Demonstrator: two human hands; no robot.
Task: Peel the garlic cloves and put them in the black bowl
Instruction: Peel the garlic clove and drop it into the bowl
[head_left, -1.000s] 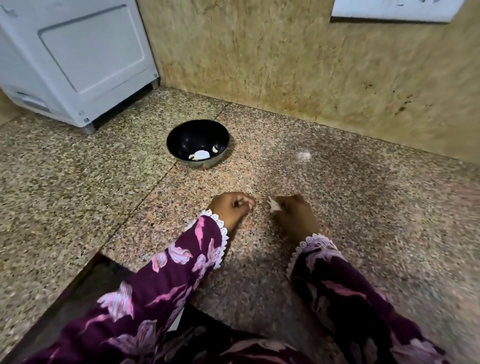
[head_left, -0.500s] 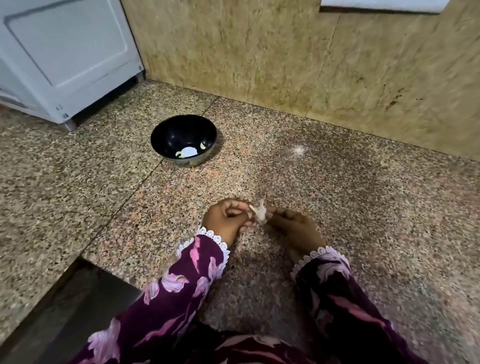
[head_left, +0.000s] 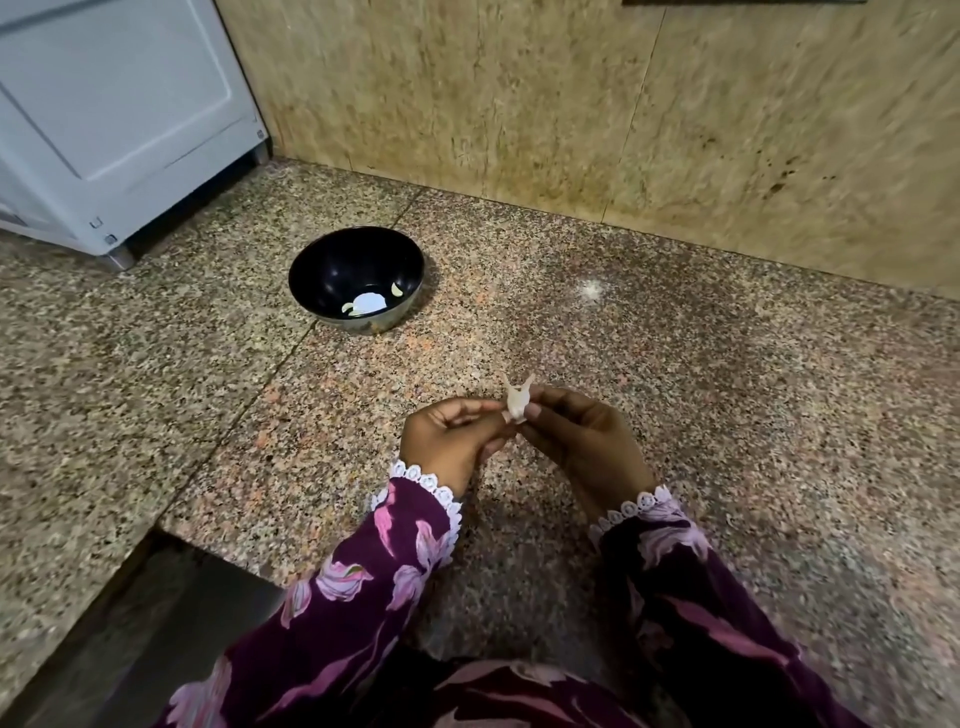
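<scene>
A pale garlic clove (head_left: 518, 404) with papery skin sticking up is pinched between both hands above the granite counter. My left hand (head_left: 448, 440) grips it from the left with fingertips closed on it. My right hand (head_left: 579, 435) holds it from the right. The black bowl (head_left: 311, 270) stands further back and to the left on the counter. Inside it lie two small peeled cloves beside a bright white patch at the bottom.
A white appliance (head_left: 119, 104) stands at the back left, close to the bowl. A tan stone wall (head_left: 623, 114) runs behind the counter. A small white speck (head_left: 591, 287) lies near the wall. The counter edge drops off at the lower left (head_left: 156, 597).
Both hands have come together and risen off the counter with the clove between them. Its skin now flares upward. The view has shifted so the bowl sits further left.
</scene>
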